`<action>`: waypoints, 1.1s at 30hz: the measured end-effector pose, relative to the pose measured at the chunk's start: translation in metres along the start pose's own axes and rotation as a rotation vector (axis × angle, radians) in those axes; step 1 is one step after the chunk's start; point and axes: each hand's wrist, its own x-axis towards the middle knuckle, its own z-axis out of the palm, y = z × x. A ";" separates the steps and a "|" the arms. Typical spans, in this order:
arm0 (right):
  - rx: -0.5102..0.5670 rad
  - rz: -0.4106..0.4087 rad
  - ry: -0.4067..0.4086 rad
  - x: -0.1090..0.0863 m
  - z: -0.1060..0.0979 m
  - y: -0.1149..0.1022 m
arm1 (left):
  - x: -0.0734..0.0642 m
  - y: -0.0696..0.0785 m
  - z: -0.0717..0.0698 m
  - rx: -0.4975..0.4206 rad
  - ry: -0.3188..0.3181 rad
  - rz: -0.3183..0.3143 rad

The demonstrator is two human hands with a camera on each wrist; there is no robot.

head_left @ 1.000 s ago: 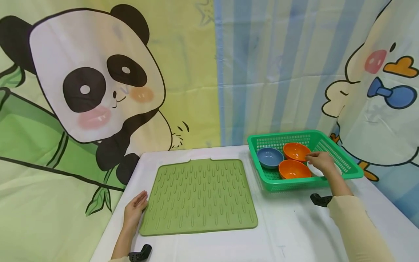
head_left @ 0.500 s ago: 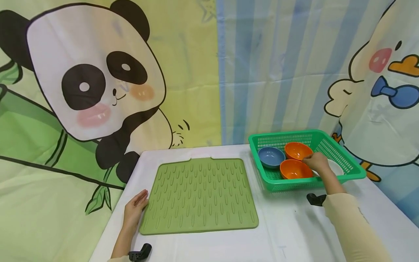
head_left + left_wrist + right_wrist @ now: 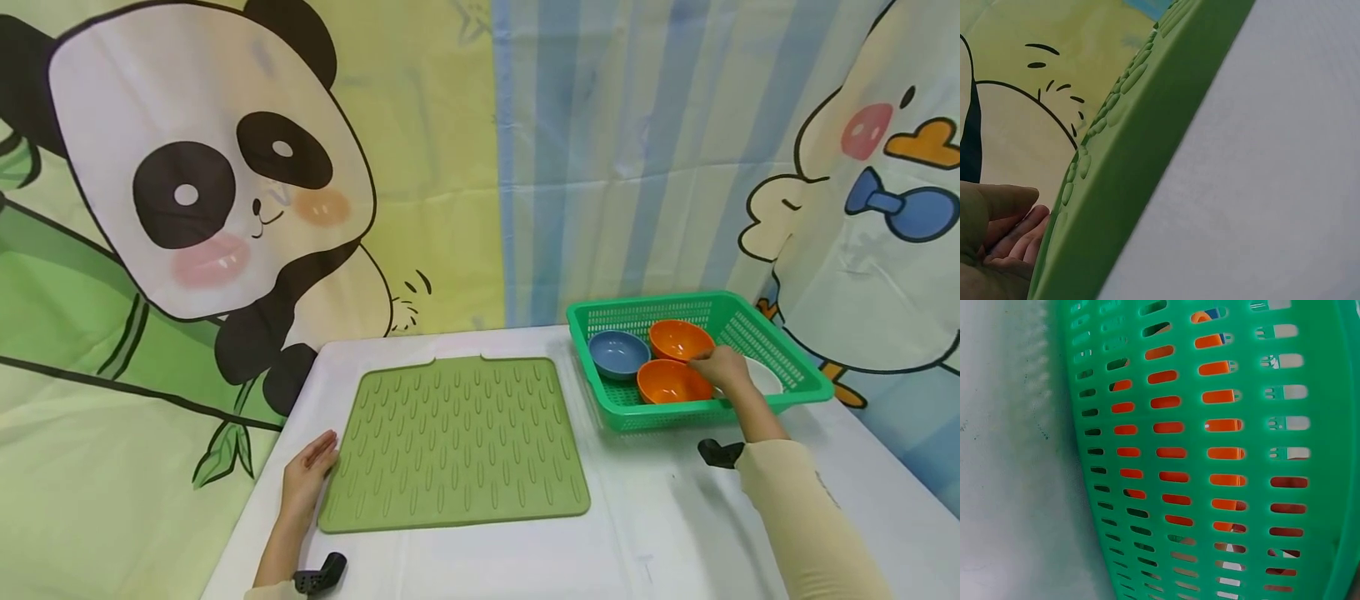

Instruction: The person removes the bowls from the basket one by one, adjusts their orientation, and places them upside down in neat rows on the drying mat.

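Observation:
At the left edge of a green ribbed mat [image 3: 457, 442], my left hand [image 3: 303, 475] rests on its side with fingers extended. The left wrist view shows its thumb and fingers [image 3: 1013, 234] beside the mat's thick edge [image 3: 1141, 162]. My right hand [image 3: 723, 371] reaches over the front of a green basket [image 3: 697, 414]; its curled fingers pinch the right rim of the nearer orange bowl [image 3: 667, 383]. Behind lies a second orange bowl [image 3: 678, 337], with a blue bowl [image 3: 617, 354] to the left. The right hand partly covers a white dish [image 3: 765, 379]. Basket slats hide the fingertips in the right wrist view.
A white-covered table [image 3: 637, 533] carries the mat and, at its back right, the basket. Behind the table hangs a printed curtain [image 3: 435, 167] with a panda and a bird. A black wrist mount [image 3: 720, 453] sits under the right wrist.
My right hand has shifted left and slightly down from above the white dish to the nearer orange bowl's rim. My left hand stays beside the mat; the bowls keep their places.

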 end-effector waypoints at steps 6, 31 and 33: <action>0.148 0.011 0.042 0.001 0.004 0.007 | 0.000 0.001 0.001 0.008 0.017 0.010; 0.161 -0.058 0.010 0.000 0.002 0.009 | -0.003 -0.001 -0.001 -0.044 0.021 0.044; 0.171 -0.033 -0.001 0.002 0.003 0.012 | -0.002 -0.002 -0.001 -0.044 0.017 0.042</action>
